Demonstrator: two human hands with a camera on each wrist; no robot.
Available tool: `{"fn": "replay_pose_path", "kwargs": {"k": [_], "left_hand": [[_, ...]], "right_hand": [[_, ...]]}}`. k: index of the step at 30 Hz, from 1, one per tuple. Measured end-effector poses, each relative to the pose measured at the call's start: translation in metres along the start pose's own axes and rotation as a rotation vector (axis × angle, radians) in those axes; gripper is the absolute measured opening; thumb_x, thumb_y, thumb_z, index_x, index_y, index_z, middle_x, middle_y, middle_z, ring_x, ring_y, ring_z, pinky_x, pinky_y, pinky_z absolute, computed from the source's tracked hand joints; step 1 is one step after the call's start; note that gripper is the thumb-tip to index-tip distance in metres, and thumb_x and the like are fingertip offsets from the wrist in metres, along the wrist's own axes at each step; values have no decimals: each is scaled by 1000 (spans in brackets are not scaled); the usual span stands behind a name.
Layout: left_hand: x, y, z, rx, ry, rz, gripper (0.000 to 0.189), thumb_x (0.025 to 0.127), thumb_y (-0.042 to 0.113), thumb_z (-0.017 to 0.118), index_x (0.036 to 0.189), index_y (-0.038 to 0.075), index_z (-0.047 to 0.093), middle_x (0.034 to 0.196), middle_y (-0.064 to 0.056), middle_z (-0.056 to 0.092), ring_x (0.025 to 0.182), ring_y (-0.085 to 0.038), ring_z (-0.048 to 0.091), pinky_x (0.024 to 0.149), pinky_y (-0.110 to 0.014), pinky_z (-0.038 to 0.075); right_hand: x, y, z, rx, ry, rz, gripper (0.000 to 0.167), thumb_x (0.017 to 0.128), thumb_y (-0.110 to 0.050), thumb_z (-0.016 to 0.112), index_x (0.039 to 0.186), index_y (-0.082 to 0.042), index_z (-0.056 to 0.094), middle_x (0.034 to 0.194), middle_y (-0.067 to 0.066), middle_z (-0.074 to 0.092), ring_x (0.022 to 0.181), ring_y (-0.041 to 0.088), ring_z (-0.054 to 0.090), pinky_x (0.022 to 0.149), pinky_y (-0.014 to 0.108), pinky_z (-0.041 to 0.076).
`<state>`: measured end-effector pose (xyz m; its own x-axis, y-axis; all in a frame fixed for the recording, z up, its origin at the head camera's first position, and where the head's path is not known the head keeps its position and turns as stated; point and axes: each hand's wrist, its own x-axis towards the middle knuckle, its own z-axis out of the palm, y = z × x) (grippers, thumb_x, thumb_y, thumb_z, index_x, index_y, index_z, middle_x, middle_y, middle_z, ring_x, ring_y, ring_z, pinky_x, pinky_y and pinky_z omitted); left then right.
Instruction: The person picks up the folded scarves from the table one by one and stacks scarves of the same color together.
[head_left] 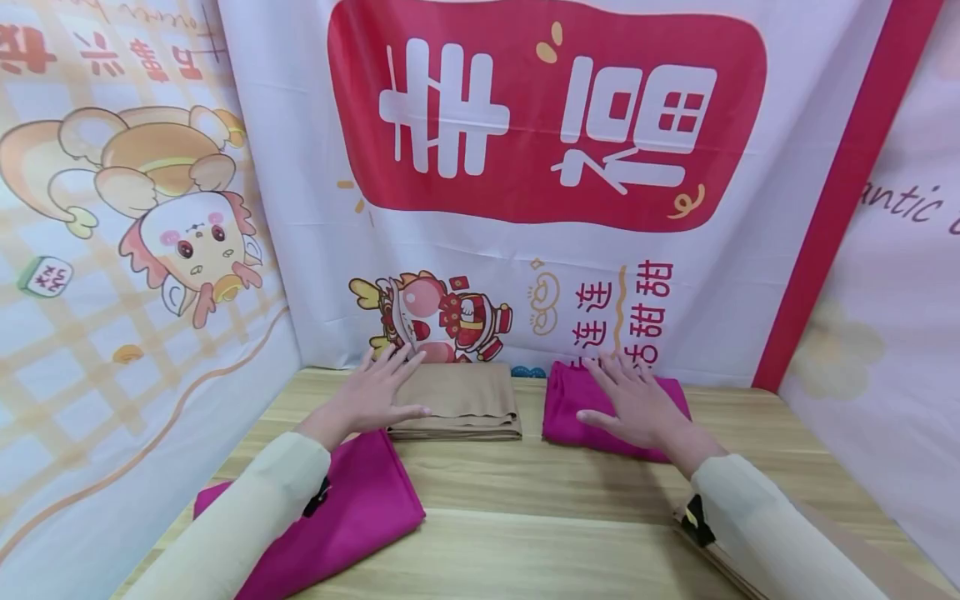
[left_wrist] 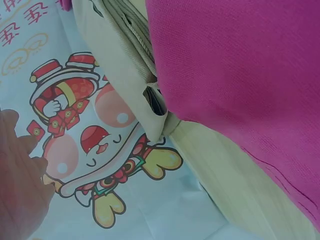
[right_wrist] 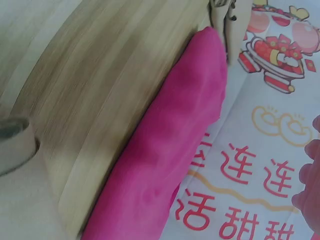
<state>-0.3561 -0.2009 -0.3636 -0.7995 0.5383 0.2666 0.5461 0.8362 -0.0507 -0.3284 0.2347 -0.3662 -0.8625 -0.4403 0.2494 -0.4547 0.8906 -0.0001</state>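
My left hand point(head_left: 377, 393) is spread with straight fingers over the left end of a folded tan cloth point(head_left: 465, 396) at the back of the table. Below that wrist lies a folded magenta cloth point(head_left: 352, 517), partly hidden by the sleeve; it fills the right of the left wrist view. My right hand point(head_left: 633, 404), fingers also spread, is above a smaller folded magenta cloth point(head_left: 562, 408) at the back right. In the right wrist view this magenta bundle point(right_wrist: 165, 135) stretches along the table edge, with the fingertips point(right_wrist: 310, 175) at the far right.
Another tan cloth point(head_left: 727, 567) lies under the right forearm at the front right. The wooden table point(head_left: 525, 542) meets a printed white curtain point(head_left: 300, 208) behind, and printed fabric walls point(head_left: 112, 375) stand on either side.
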Motion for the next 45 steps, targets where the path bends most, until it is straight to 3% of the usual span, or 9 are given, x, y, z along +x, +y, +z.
{"fn": "replay_pose_path", "kwargs": {"k": [6,13,21,28,34,45], "left_hand": [[-11,-1,-4,1,21,-11,93,87,70,51,157,20,16,159,-14,18,144,-39,12,114,-57,2],[-29,-5,-9,12,38,-35,91,88,70,50,155,14,24,156,-17,25,141,-39,23,114,-58,12],[-52,-13,-9,-15,76,-70,86,87,61,60,151,10,34,148,-20,40,133,-41,37,108,-61,26],[-75,-16,-11,-29,83,-109,82,87,65,57,148,13,41,141,-18,49,122,-44,49,101,-61,36],[-100,-24,-11,-65,42,-198,84,87,69,53,144,7,46,136,-21,52,122,-44,49,98,-60,39],[-139,-43,-8,-49,-3,-355,88,86,70,52,132,-5,55,126,-29,55,115,-47,52,89,-60,45]], "right_hand": [[0,-14,-5,24,28,-20,96,87,-76,38,156,-12,19,160,16,12,144,42,3,114,59,5],[-1,-30,-5,62,59,-45,88,91,-65,50,156,-14,21,159,13,17,145,36,9,115,58,6],[3,-51,3,107,99,-88,78,95,-55,53,154,-10,27,157,14,26,143,34,21,113,57,16],[6,-79,14,165,135,-150,75,95,-53,53,152,-9,32,154,12,33,141,30,29,113,50,25],[10,-108,26,223,189,-206,69,95,-50,56,149,-10,39,145,12,47,130,30,46,106,46,38],[19,-149,37,282,75,-189,66,97,-54,48,149,-14,38,144,10,49,127,28,50,103,44,43]]}}
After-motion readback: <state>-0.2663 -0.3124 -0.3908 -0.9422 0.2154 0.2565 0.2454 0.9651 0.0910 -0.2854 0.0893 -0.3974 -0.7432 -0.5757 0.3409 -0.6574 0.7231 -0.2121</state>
